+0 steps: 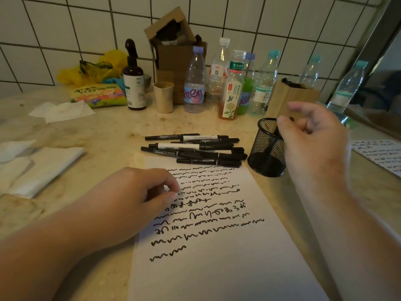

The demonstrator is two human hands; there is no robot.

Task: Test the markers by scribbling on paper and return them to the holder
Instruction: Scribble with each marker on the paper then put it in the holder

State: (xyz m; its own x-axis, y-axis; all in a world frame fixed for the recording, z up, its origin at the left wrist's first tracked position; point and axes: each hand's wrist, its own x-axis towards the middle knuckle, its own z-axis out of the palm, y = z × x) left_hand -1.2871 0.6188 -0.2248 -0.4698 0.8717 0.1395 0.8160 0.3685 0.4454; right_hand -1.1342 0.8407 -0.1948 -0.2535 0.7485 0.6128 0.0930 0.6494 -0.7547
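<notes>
A white sheet of paper (217,246) covered in black scribble lines lies in front of me. My left hand (130,198) rests on its left edge, fingers loosely curled, fingertips on the sheet, holding nothing. Several black markers (193,149) lie in a loose pile just beyond the paper. To their right stands a black mesh holder (265,148). My right hand (312,135), blurred, hovers over the holder's rim. A black marker (291,118) shows between its thumb and fingers, its lower part dipping into the holder.
Along the tiled wall stand several plastic bottles (195,83), a dark spray bottle (134,83), a paper cup (163,96), a cardboard box (173,53) and a wooden block (293,98). Tissues (39,168) lie at left. A second scribbled sheet (382,153) lies at far right.
</notes>
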